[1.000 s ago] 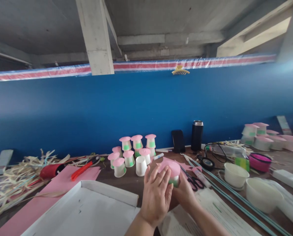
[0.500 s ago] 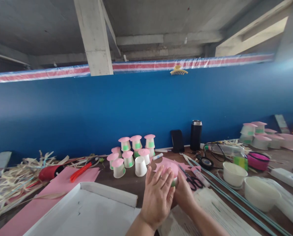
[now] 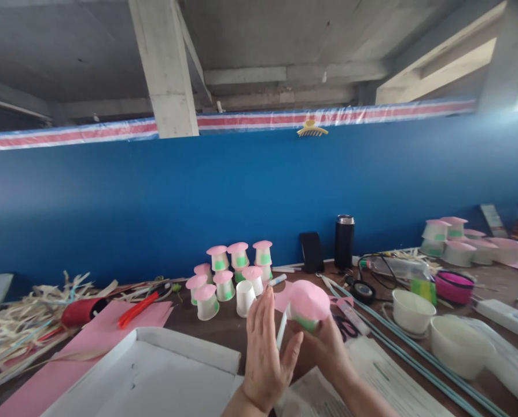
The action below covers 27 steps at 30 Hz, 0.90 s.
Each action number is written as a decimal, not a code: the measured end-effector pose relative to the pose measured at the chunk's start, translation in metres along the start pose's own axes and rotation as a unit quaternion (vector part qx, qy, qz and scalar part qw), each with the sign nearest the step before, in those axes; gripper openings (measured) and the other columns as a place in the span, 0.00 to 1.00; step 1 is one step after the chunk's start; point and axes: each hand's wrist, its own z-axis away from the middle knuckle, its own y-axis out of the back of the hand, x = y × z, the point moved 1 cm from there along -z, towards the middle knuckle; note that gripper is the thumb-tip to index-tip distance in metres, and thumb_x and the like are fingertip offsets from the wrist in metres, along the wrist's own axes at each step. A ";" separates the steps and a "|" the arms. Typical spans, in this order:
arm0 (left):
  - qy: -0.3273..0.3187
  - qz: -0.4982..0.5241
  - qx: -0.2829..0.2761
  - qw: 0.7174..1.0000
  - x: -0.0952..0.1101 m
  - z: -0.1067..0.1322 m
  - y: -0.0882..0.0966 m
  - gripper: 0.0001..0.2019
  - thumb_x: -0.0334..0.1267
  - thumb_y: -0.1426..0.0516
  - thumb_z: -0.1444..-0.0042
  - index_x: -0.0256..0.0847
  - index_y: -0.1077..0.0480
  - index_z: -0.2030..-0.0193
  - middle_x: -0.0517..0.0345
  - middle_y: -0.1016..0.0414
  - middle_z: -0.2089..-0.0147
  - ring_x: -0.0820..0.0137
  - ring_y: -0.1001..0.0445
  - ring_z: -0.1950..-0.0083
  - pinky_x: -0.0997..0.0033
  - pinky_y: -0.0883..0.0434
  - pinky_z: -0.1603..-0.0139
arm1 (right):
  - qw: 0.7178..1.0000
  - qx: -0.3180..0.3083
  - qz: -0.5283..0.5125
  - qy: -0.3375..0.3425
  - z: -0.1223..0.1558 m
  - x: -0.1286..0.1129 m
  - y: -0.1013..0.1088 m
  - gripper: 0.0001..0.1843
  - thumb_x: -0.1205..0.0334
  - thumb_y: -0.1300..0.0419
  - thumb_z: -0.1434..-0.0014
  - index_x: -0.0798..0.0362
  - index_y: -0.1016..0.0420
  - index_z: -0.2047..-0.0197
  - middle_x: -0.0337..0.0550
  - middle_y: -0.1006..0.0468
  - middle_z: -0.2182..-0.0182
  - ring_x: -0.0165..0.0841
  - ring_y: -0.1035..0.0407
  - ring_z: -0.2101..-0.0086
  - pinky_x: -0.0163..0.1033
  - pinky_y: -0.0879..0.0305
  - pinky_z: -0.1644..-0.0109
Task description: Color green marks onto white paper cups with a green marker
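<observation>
My right hand [image 3: 330,346] grips a paper cup [image 3: 305,322] with a green patch on its side. A round pink paper disc [image 3: 309,298] covers the cup's top like a brim. My left hand [image 3: 264,347] is held upright to the left of it, fingers straight and thumb apart, touching nothing I can see. Between that hand and the cup shows a thin white strip [image 3: 281,330]. Beyond my left fingers stands a plain white cup [image 3: 245,298], beside several pink-topped cups [image 3: 206,302], some of them stacked in twos.
On the left lie a white box lid [image 3: 189,347], pink paper sheets [image 3: 74,353] and a heap of pale strips [image 3: 19,324]. Scissors [image 3: 348,328], pale blue rods [image 3: 406,347] and white bowls [image 3: 415,310] are on the right. A black bottle [image 3: 344,242] stands by the blue partition [image 3: 241,185].
My left hand has come off the pink disc and moved left, its fingers now upright. The cup has tilted and shifted slightly right in my right hand, showing more of the disc.
</observation>
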 end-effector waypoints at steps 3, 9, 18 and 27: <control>0.019 0.021 -0.013 1.000 0.000 0.002 -0.004 0.38 0.44 0.46 0.44 0.33 0.59 0.33 0.37 0.48 0.33 0.53 0.51 0.33 0.47 0.41 0.38 | 1.000 0.005 -0.025 0.014 0.002 -0.002 0.000 0.37 0.54 0.33 0.57 0.56 0.37 0.44 0.54 0.26 0.53 0.46 0.31 0.52 0.48 0.32 0.51; 0.006 0.025 -0.012 1.000 0.003 0.001 -0.001 0.37 0.42 0.47 0.43 0.34 0.61 0.32 0.40 0.51 0.32 0.53 0.53 0.32 0.46 0.44 0.37 | 0.998 0.015 0.038 0.052 0.003 0.005 -0.003 0.39 0.54 0.35 0.54 0.54 0.44 0.41 0.53 0.31 0.47 0.44 0.34 0.49 0.47 0.36 0.47; -0.034 -0.083 -0.078 0.993 0.003 -0.004 0.003 0.33 0.42 0.48 0.43 0.38 0.55 0.33 0.46 0.49 0.32 0.55 0.56 0.31 0.45 0.47 0.36 | 0.966 0.018 0.223 0.130 0.003 0.022 0.002 0.35 0.55 0.39 0.51 0.53 0.44 0.42 0.54 0.31 0.49 0.45 0.34 0.52 0.48 0.36 0.50; -0.012 -0.057 -0.065 0.996 0.001 -0.006 0.005 0.37 0.48 0.48 0.44 0.38 0.60 0.32 0.44 0.51 0.31 0.54 0.55 0.31 0.46 0.51 0.35 | 0.959 0.011 0.249 0.138 0.001 0.016 0.001 0.29 0.60 0.42 0.51 0.53 0.40 0.45 0.52 0.29 0.52 0.45 0.32 0.53 0.48 0.34 0.53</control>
